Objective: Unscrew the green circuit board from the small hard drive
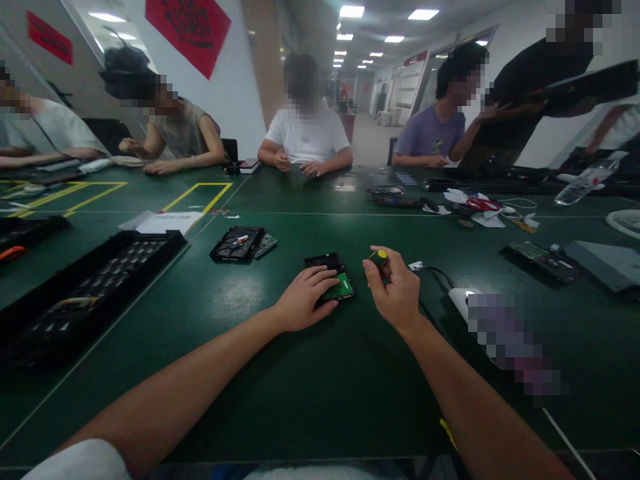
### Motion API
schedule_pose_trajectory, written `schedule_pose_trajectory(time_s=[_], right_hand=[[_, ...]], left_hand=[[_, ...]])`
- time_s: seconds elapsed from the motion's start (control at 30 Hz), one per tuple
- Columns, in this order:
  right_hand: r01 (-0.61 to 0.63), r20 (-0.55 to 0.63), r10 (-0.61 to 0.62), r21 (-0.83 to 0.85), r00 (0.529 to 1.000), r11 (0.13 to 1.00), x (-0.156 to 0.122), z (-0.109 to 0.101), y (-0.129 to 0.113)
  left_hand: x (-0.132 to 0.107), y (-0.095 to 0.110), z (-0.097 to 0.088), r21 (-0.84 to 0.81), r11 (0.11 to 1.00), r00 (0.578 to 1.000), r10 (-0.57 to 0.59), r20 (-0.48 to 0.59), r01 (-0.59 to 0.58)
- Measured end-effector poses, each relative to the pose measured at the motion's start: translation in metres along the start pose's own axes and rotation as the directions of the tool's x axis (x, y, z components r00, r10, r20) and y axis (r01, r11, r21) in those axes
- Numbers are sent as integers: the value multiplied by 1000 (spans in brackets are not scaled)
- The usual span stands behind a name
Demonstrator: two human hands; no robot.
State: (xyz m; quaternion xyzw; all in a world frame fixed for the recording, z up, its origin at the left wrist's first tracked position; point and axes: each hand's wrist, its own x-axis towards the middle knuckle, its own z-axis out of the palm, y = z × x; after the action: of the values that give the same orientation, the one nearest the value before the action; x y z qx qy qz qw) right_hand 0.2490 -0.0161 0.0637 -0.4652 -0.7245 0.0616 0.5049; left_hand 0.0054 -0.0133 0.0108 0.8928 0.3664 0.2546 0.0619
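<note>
Your right hand (397, 290), fingers curled round a yellow-ended tool (383, 255), is just beside the green-boarded drive (344, 287) on the bench (310, 400) — a drive that could skid if your left hand (304, 300), resting open across it, presses too lightly.
</note>
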Motion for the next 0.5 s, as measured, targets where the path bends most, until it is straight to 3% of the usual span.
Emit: schedule_pose_trajectory(time_s=[0.5], right_hand=[[35,-2,-35,-21,999,999,-1,3,-2]], left_hand=[[0,1,-2,-2,1000,1000,-2,0,2]])
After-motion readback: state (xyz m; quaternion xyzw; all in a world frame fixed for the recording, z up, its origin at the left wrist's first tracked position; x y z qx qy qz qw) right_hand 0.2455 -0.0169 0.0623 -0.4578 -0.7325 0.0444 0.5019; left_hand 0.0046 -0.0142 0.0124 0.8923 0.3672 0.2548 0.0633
